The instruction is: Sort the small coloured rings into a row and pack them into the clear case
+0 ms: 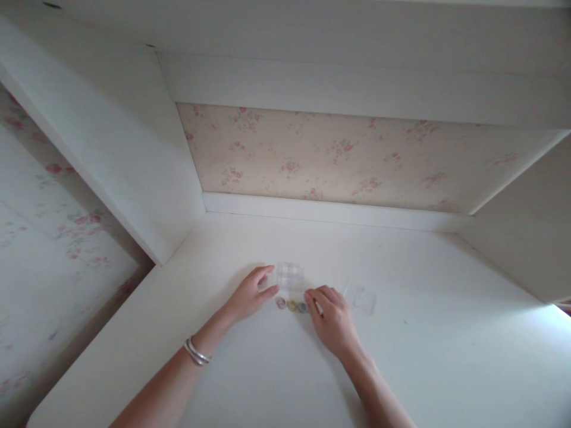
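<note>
A small clear plastic box with compartments lies on the white desk. In front of it sit three small round coiled items in a row: a pinkish one, a yellow one and a grey one. My left hand is at the box's left side, thumb and fingers apart, holding nothing. My right hand is beside the grey item, its fingers bent and pressed together. Whatever may be between those fingertips is hidden. Right of that hand lies a clear plastic piece, perhaps a lid.
The white desktop runs back to a low strip below flowered wallpaper. A white side panel rises at the left and another panel at the right. A white shelf hangs overhead.
</note>
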{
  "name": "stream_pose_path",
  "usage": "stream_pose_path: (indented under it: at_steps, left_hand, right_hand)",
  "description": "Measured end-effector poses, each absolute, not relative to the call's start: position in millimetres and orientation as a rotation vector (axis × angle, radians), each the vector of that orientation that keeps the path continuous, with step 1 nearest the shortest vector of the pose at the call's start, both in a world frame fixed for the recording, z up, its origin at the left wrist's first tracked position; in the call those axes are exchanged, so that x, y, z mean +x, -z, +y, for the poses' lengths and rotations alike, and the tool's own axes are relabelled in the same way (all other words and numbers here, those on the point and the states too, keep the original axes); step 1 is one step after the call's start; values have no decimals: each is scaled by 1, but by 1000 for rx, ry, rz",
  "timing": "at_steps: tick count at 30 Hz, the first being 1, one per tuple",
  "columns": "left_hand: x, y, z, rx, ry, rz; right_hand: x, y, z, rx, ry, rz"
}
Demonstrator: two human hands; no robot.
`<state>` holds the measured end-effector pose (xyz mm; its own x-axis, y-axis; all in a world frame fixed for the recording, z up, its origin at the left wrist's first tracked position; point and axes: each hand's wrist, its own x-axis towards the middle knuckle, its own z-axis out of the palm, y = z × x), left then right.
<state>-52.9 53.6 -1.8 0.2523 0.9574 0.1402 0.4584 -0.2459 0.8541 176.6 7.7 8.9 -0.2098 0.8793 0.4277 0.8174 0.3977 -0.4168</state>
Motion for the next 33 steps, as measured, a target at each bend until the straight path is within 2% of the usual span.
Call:
stream_pose_path:
  at_steps: [6,18,33]
  left_hand:
    - [-62,-6,28,1737,-909,1395]
    - [-61,-6,29,1741,-855,1364]
    - [-61,-2,30,1804,-814,1349]
  right_hand:
    - [138,-12,-5,-1375,-122,-2206]
    - [130,-7,-1,-1429,10,-2309]
    - [134,-5,-4,-1357,-37,-2321]
